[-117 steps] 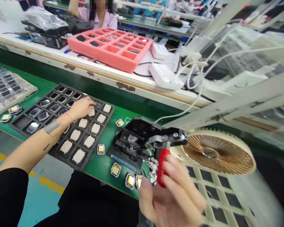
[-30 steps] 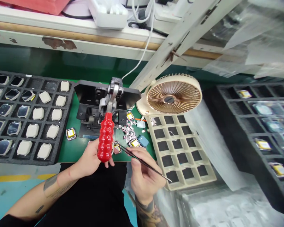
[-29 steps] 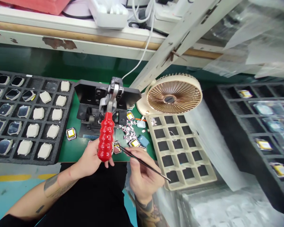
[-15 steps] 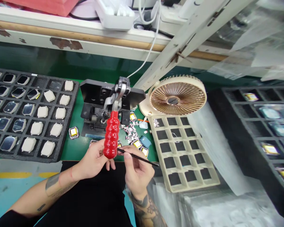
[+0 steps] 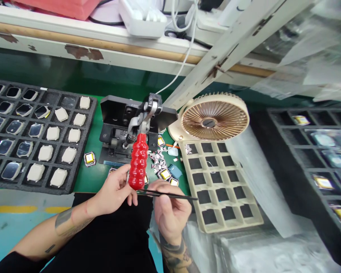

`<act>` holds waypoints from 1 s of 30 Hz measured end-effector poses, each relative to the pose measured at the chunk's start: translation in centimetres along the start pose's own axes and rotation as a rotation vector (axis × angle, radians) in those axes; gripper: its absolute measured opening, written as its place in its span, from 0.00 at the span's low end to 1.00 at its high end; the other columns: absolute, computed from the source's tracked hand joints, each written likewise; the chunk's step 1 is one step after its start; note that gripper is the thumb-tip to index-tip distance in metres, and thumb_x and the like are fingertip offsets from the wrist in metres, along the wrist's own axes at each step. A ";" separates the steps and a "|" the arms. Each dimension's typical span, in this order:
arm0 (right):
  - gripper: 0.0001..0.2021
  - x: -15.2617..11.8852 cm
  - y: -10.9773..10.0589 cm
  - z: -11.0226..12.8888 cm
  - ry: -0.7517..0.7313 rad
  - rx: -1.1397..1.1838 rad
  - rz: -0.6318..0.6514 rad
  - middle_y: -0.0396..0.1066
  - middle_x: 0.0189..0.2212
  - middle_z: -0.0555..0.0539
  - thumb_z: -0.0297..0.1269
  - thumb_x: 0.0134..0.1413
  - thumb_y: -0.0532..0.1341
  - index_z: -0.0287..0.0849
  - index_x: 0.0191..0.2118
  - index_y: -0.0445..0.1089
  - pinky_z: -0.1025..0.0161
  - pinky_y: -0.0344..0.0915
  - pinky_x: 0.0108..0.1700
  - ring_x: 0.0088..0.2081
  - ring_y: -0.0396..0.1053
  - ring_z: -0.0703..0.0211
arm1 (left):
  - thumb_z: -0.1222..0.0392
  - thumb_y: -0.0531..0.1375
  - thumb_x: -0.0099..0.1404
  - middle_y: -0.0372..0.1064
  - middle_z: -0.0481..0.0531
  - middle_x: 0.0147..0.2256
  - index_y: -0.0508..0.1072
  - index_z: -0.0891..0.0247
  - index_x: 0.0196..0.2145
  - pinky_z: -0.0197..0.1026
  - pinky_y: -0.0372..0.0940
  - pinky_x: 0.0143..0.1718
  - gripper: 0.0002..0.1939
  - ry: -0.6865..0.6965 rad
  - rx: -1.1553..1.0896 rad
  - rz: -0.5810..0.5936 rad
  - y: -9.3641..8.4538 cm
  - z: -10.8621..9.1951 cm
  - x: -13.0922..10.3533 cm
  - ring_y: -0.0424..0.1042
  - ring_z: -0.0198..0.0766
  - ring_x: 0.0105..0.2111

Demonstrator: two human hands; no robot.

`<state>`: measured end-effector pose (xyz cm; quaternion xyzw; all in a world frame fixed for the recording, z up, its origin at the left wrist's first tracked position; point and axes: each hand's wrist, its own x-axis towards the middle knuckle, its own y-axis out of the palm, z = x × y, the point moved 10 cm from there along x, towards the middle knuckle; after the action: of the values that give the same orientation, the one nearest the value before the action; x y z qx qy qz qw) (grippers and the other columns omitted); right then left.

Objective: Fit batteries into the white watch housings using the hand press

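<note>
My right hand pinches black tweezers, whose tips point left below the clamp's red handle. My left hand is closed just left of that handle. What its fingers hold is largely hidden behind the red grip. Behind both hands stands a black toggle-clamp press. A watch part with a yellow block lies on the green mat left of the press. Small metallic pieces are heaped to the right, beside more yellow-centred watch parts and a blue piece.
A dark foam tray of watch faces and beige cases fills the left side. To the right are a beige fan and a cream compartment tray. Another black tray stands farther right. Above runs a shelf with cables.
My right hand has moved a little right and down, and the tweezers lie flatter. My left hand stays near the red handle. The whole view has shifted slightly.
</note>
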<state>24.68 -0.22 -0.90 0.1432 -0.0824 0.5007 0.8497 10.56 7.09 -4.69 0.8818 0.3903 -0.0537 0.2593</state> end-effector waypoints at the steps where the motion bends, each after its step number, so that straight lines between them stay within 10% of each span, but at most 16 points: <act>1: 0.05 0.0 -0.9 0.3 -0.032 -0.033 -0.066 0.79 0.37 0.45 0.35 0.72 0.65 0.47 0.48 0.79 0.50 0.80 0.43 0.41 0.80 0.50 | 0.45 0.66 0.76 0.75 0.49 0.35 0.70 0.63 0.54 0.32 0.69 0.22 0.21 -0.009 -0.013 -0.007 0.0 0.2 0.0 0.78 0.33 0.23; 10: 0.05 -1.1 -2.9 -3.4 0.182 -0.058 -0.189 0.81 0.40 0.44 0.36 0.71 0.67 0.44 0.48 0.81 0.58 0.80 0.39 0.37 0.81 0.55 | 0.45 0.67 0.75 0.79 0.55 0.40 0.70 0.62 0.61 0.34 0.70 0.22 0.26 -0.014 -0.140 0.003 0.3 1.0 0.6 0.79 0.37 0.25; 30: 0.04 -0.9 -1.4 -2.0 0.119 -0.059 -0.140 0.83 0.41 0.45 0.35 0.72 0.66 0.47 0.47 0.80 0.56 0.84 0.41 0.38 0.84 0.54 | 0.39 0.55 0.81 0.81 0.62 0.39 0.71 0.66 0.61 0.38 0.72 0.26 0.28 -0.044 -0.324 -0.035 -0.3 2.1 0.6 0.82 0.44 0.27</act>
<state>25.50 -0.96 -3.25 0.0936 -0.0363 0.4449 0.8900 11.02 6.61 -6.76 0.8202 0.4032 -0.0138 0.4056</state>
